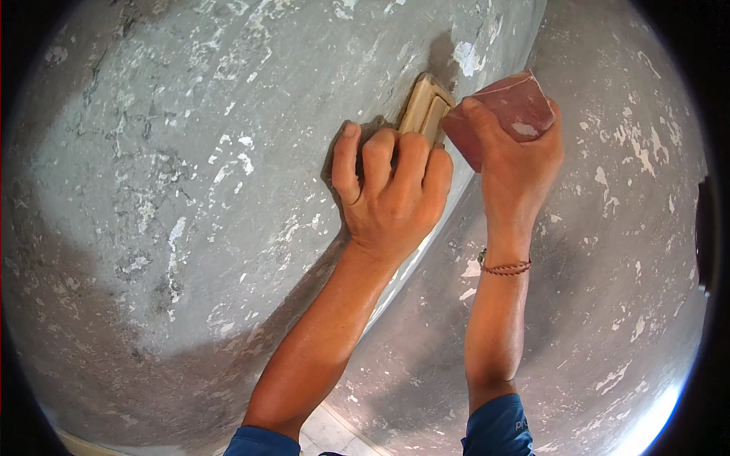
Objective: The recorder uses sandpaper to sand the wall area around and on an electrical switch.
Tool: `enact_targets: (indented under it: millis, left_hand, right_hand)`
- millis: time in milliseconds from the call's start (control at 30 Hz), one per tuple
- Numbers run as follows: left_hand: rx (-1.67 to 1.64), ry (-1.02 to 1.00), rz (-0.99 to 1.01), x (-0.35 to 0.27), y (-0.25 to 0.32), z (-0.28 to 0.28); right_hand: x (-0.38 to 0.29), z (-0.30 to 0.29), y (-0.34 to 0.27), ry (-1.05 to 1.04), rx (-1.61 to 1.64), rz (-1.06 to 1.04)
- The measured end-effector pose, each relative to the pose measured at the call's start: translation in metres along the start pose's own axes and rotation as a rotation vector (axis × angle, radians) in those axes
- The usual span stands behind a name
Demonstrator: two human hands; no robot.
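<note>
A worn, grey-green wall [274,85] with flaking white patches fills the left and middle of the view. My left hand [393,191] rests against it, fingers bent beside and over the lower end of a beige rectangular wall fitting, perhaps a switch plate [425,108]; whether it grips anything is hidden. To the right, my right hand [513,154] holds a folded sheet of reddish-brown sandpaper [507,108], thumb on its face and fingers behind. The sheet's left corner is at the fitting's right edge; I cannot tell if they touch.
A second patchy wall surface [616,239] meets the first at a corner running diagonally beside my hands. Pale floor tiles [328,430] show at the bottom between my forearms. A dark object [704,236] stands at the far right edge, and bright light enters at the lower right.
</note>
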State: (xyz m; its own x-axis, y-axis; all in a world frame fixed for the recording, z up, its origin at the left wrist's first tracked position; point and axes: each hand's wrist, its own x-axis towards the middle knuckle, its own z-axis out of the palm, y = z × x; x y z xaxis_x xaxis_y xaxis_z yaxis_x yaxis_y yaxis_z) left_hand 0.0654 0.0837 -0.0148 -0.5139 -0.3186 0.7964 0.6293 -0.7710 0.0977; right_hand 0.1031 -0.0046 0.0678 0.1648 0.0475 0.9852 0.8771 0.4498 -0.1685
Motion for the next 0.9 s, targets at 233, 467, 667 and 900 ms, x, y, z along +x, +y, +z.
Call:
enact_targets:
  millis: [233,467,667,900]
  left_hand:
    - [0.006,0.022,0.008,0.001,0.000,0.001]
    - [0.004,-0.009,0.011,0.001,-0.001,-0.002]
    - [-0.004,-0.013,0.012,0.001,-0.001,-0.001]
    - [-0.002,0.001,0.013,0.000,-0.001,0.001]
  right_hand:
    - [-0.008,-0.007,-0.001,-0.222,0.009,-0.016]
    - [-0.007,-0.014,0.008,-0.320,0.047,0.032]
    - [0.000,-0.018,0.008,-0.310,0.073,0.055]
    - [-0.003,-0.011,0.005,-0.203,-0.073,-0.079]
